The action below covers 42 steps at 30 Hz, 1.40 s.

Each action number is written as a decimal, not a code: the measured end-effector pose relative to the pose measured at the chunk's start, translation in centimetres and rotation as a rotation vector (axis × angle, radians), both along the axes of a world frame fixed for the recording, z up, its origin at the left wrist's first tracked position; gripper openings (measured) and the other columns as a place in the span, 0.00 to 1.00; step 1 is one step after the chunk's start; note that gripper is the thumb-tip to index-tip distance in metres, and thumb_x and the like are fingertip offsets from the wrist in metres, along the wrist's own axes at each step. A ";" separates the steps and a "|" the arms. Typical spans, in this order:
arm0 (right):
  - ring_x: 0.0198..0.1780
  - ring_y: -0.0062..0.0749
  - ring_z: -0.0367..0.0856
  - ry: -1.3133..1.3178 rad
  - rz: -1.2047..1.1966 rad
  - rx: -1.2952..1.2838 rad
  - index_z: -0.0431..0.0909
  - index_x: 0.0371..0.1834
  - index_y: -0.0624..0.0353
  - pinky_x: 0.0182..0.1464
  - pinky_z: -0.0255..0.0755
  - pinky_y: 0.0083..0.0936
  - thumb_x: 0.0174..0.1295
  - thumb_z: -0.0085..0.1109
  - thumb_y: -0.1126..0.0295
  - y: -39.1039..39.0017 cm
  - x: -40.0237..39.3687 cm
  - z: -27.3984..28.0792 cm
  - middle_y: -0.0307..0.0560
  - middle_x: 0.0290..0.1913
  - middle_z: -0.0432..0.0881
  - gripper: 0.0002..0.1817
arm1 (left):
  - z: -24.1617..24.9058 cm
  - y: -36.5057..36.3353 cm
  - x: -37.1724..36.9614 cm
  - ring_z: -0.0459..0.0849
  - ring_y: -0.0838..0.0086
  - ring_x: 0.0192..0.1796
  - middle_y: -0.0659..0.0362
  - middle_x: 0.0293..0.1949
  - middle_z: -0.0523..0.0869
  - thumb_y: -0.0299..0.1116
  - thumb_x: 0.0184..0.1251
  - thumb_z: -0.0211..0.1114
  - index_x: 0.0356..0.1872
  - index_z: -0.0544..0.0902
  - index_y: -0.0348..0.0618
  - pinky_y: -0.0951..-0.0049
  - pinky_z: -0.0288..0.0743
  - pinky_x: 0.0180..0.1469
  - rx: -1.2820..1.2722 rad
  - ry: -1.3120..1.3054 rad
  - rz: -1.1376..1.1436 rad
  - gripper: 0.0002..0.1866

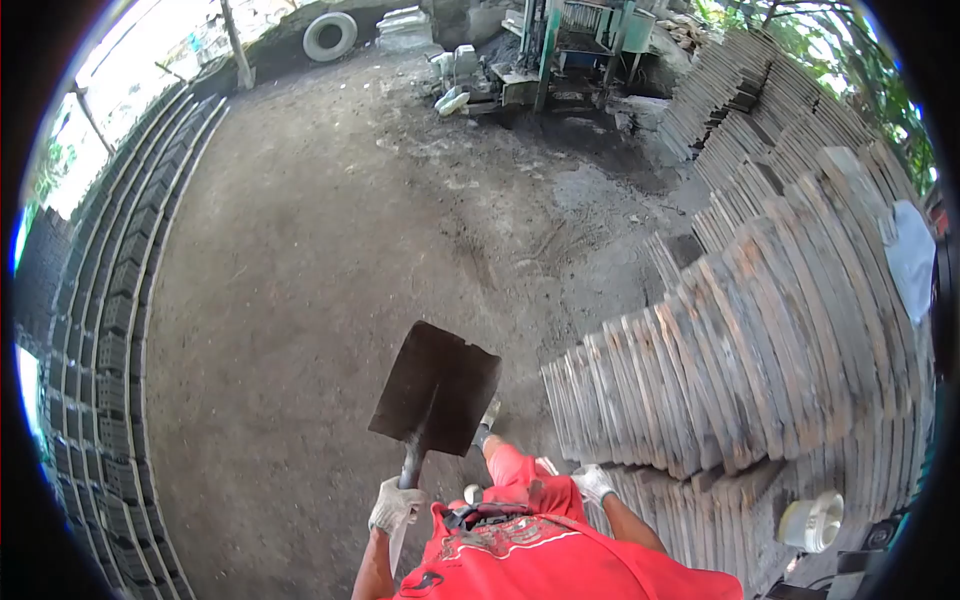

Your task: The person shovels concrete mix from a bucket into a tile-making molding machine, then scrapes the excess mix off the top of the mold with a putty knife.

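Note:
A shovel (440,385) with a dark, square, flat blade is raised in front of me, blade pointing away. My left hand (397,505), in a whitish work glove, is closed around its shaft just below the blade. My right hand (594,484), gloved as well, hangs low beside my red shorts (512,468), near the stacked boards (700,370). Its fingers look loosely bent, with nothing visible in them. Part of the shaft below my left hand is hard to make out against my arm and clothes.
Tall stacks of worn boards line the right side. Racks of grey blocks (118,315) run along the left. A machine with a green frame (548,55) stands at the back, a tire (330,37) left of it. A white bucket (810,522) sits low right.

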State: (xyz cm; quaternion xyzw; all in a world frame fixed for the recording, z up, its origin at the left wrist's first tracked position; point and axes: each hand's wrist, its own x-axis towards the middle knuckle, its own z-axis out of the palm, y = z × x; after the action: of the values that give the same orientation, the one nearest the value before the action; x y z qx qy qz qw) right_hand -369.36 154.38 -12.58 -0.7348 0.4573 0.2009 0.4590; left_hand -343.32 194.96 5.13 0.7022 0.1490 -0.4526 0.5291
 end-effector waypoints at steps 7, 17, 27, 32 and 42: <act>0.53 0.56 0.89 0.105 -0.081 0.081 0.88 0.45 0.65 0.55 0.82 0.45 0.50 0.66 0.53 -5.8 14.1 -8.4 0.67 0.49 0.89 0.27 | 2.1 -9.3 14.9 0.79 0.76 0.20 0.60 0.22 0.82 0.29 0.52 0.75 0.32 0.83 0.36 0.71 0.73 0.21 0.037 -0.018 -0.109 0.10; 0.43 0.44 0.90 -0.218 -0.077 -0.181 0.88 0.47 0.59 0.46 0.82 0.40 0.59 0.69 0.55 -22.7 45.2 8.0 0.55 0.41 0.91 0.21 | 1.1 -20.6 35.2 0.80 0.76 0.19 0.60 0.21 0.82 0.26 0.53 0.75 0.31 0.82 0.36 0.72 0.73 0.20 0.063 -0.059 -0.242 0.09; 0.33 0.44 0.91 0.040 -0.126 -0.259 0.91 0.37 0.59 0.40 0.83 0.39 0.53 0.63 0.54 -30.0 53.4 2.0 0.52 0.33 0.91 0.20 | 1.2 -36.9 59.9 0.81 0.73 0.18 0.58 0.21 0.83 0.27 0.53 0.74 0.29 0.82 0.34 0.70 0.73 0.19 -0.026 -0.089 -0.435 0.09; 0.31 0.36 0.91 0.038 -0.352 -0.094 0.90 0.30 0.61 0.38 0.83 0.36 0.53 0.62 0.57 -31.9 54.6 1.3 0.53 0.30 0.90 0.17 | 1.2 -47.1 69.7 0.78 0.74 0.16 0.59 0.20 0.81 0.28 0.53 0.75 0.29 0.80 0.35 0.69 0.71 0.18 0.000 -0.051 -0.554 0.10; 0.42 0.43 0.93 0.142 -0.324 -0.180 0.92 0.35 0.61 0.48 0.84 0.38 0.54 0.62 0.58 -50.5 67.5 0.2 0.58 0.36 0.91 0.18 | -2.4 -68.0 83.0 0.79 0.76 0.20 0.60 0.22 0.82 0.33 0.53 0.75 0.32 0.82 0.36 0.70 0.70 0.21 0.034 -0.053 -0.710 0.12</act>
State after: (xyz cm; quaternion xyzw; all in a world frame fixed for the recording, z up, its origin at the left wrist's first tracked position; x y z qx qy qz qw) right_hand -301.88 103.88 -12.36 -0.6738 0.6168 0.1342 0.3842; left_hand -260.35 126.96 2.71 0.7304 -0.1105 -0.5874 0.3306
